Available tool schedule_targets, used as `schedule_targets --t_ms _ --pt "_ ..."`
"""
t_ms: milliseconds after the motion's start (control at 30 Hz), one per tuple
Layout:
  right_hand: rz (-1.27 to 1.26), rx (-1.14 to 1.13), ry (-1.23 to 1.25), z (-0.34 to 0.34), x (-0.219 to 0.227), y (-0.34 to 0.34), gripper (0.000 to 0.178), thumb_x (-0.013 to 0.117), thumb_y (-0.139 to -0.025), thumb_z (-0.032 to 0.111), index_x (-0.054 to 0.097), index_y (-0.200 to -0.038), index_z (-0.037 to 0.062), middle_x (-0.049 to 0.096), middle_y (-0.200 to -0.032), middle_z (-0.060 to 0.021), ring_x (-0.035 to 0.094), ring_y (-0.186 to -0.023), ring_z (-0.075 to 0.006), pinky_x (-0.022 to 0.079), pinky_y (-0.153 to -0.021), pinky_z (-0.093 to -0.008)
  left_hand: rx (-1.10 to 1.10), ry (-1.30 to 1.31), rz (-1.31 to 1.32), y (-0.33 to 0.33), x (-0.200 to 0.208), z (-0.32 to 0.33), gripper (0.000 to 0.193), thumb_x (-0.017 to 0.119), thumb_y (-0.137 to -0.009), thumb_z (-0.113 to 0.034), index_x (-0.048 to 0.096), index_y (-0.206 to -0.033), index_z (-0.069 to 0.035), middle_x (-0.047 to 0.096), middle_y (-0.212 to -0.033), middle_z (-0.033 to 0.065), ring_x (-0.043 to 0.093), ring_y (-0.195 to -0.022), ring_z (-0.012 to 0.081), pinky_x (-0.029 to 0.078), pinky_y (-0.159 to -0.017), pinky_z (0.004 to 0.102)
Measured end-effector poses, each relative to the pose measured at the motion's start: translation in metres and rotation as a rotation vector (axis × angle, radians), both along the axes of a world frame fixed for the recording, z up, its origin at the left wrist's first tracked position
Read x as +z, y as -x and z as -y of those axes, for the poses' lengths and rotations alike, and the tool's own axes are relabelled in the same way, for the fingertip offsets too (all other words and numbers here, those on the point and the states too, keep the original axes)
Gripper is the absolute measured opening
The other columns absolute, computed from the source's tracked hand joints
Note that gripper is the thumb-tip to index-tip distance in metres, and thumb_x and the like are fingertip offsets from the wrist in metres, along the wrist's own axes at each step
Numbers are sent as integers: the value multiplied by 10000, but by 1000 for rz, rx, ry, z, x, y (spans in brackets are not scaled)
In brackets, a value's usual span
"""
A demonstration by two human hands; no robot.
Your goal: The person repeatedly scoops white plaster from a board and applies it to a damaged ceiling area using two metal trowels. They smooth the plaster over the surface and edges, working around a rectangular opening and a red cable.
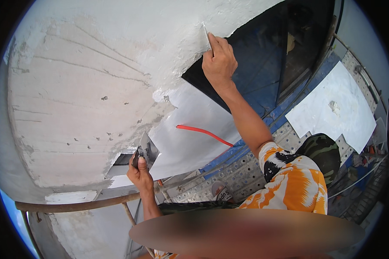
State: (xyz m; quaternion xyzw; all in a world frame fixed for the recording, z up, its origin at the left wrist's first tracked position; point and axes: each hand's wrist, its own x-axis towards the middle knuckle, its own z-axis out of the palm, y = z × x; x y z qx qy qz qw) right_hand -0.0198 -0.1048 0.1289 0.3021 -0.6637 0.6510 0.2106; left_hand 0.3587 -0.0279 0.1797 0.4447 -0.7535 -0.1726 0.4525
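My right hand is raised to the wall, fingers closed round a putty knife. That blade is seen nearly edge-on, against wet white plaster beside the dark window. Lower and to the left, my left hand grips a steel trowel, thumb along its handle. The trowel's wide blade lies close to the lower edge of the bare grey-pink wall patch; I cannot tell if it touches. Scratches and small chipped holes mark the bare patch.
A red tube sticks out over the smooth white surface below the window. Perforated metal scaffold planks lie underfoot, with a rusty pipe rail at lower left. On the right, a large white sheet rests on the planks, near tools and cables.
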Motion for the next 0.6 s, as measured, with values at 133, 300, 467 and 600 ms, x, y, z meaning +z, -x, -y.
schedule_targets --t_ms 133,300,467,600 --pt "304 -203 -23 -2 -34 61 395 567 -806 95 678 -1184 55 637 -1121 -56 625 -991 -291 527 -790 -453 9 -11 6 -1 3 -7 430 645 -972 -329 641 -1145 64 558 -745 -28 431 -657 60 337 -571 215" --pt "253 -254 -101 22 -31 78 429 611 -798 124 644 -1222 68 612 -1132 -49 609 -1007 -301 535 -762 -468 9 6 23 -2 4 -12 454 650 -966 -347 638 -1145 70 554 -737 -30 432 -654 62 337 -569 221" --pt "-37 -72 -18 19 -18 16 470 618 -759 91 630 -1228 63 607 -1099 -46 616 -957 -298 551 -726 -423 -3 -54 13 -1 1 -8 461 653 -964 -349 632 -1153 71 584 -777 -15 451 -678 66 359 -597 219" --pt "164 -161 63 1 -10 42 450 595 -762 69 638 -1208 33 619 -1094 -65 642 -928 -309 542 -742 -439 16 -56 53 -5 1 -7 459 654 -963 -349 629 -1158 66 610 -811 -2 474 -706 72 388 -631 213"
